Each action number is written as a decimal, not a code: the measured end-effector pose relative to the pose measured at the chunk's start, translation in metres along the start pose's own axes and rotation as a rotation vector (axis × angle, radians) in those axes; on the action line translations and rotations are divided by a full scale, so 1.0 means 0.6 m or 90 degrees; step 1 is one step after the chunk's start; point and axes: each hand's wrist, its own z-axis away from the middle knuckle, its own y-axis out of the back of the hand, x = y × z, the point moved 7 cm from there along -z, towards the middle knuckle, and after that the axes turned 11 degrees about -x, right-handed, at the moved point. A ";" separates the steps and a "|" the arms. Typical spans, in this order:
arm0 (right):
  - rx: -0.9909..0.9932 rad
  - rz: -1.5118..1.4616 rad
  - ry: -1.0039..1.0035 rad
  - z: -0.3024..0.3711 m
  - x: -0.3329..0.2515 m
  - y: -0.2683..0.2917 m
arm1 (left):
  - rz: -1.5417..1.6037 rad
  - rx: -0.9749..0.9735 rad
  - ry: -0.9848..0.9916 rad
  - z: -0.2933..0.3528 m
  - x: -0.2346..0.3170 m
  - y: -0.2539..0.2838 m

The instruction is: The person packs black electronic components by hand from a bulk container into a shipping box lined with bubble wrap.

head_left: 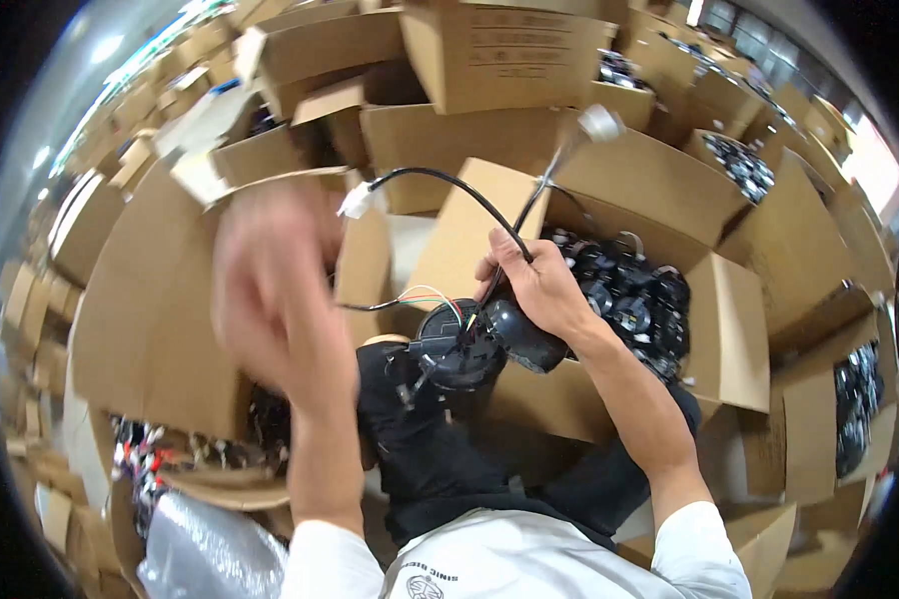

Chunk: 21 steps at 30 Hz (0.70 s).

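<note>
The round black part [454, 364] sits over the person's lap, thin coloured wires [432, 296] leading left from it. A glossy black dome [524, 337] lies against its right side; whether the two are joined I cannot make out. The right hand [544, 285] overlaps the dome's top, its fingers closed around black cables [449, 177] that lead to two white connectors [357, 200], the upper one blurred. The left hand [285, 270] is so smeared that I cannot tell whether its fingers hold anything. Small dark lettering and a round emblem mark the white shirt [509, 554], cut off below. The upper carton [514, 60] bears faint printed lines. Black parts [659, 299] fill an open carton [737, 329], partly hidden by the right forearm
</note>
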 end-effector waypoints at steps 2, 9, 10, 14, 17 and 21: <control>0.013 -0.017 -0.016 0.024 -0.024 0.028 | -0.110 -0.216 -0.193 0.152 0.023 -0.051; 0.088 0.084 -0.096 0.122 -0.045 0.111 | -0.388 -0.500 -0.149 0.281 -0.097 -0.209; 0.103 0.075 -0.126 0.133 -0.040 0.116 | -0.373 -0.507 -0.184 0.278 -0.110 -0.216; 0.203 -0.049 -0.106 0.149 -0.014 0.156 | 0.110 -0.336 0.380 0.305 -0.182 -0.221; 0.285 -0.062 -0.072 0.165 -0.017 0.165 | 0.208 -0.217 0.523 0.333 -0.201 -0.225; 0.426 0.001 -0.007 0.151 0.015 0.144 | 0.209 -0.262 0.391 0.372 -0.171 -0.276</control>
